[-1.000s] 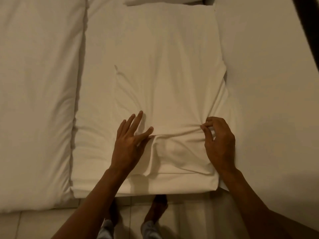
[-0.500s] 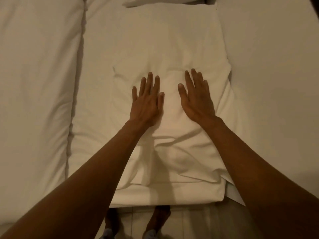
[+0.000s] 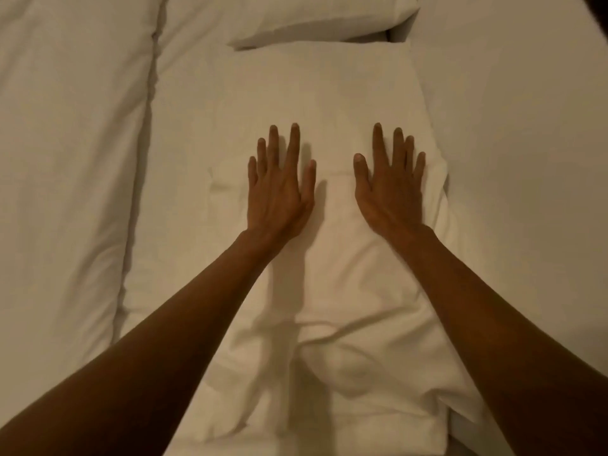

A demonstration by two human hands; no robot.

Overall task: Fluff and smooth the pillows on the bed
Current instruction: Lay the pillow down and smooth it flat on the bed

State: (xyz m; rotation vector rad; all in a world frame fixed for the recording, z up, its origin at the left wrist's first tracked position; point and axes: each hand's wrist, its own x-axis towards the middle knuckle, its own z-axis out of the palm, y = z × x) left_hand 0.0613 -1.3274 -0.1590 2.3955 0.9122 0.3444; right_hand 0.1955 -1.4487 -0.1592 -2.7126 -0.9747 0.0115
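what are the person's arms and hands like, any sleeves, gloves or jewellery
Both forearms are bare as far as the frame shows, with no sleeves in view. The left hand and the right hand wear no gloves, and no rings, watch or bracelets show at fingers or wrists. The fingernails look short and unpainted.

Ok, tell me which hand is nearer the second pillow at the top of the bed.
Right, marginally. The right hand lies flat below the second pillow's right end; the left hand lies flat below its left end, slightly farther.
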